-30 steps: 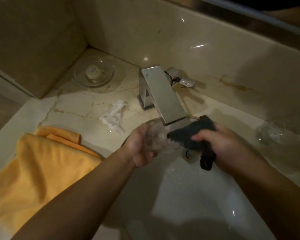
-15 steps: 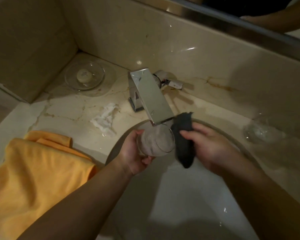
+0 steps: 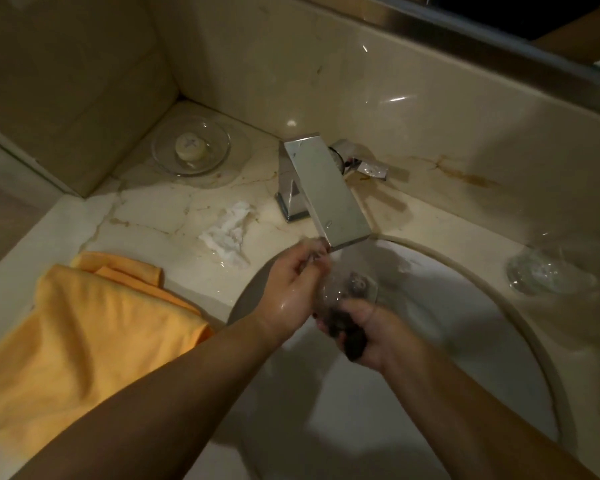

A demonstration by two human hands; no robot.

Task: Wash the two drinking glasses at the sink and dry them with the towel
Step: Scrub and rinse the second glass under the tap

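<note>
My left hand (image 3: 291, 285) grips a clear drinking glass (image 3: 347, 282) over the white sink basin (image 3: 430, 341), just under the chrome faucet (image 3: 326, 192). The glass is blurred by motion. My right hand (image 3: 371, 334) holds a dark cloth (image 3: 347, 332) bunched against the glass's near side. A second clear glass (image 3: 548, 271) stands on the counter to the right of the basin. An orange towel (image 3: 84, 341) lies crumpled on the counter at the left.
A glass dish with a bar of soap (image 3: 190, 147) sits in the back left corner. A crumpled white tissue (image 3: 229, 233) lies on the wet marble counter left of the faucet. The wall and mirror edge rise behind.
My right hand has dropped with the dark cloth from the glass's right side to below it. My left hand has turned the glass under the faucet.
</note>
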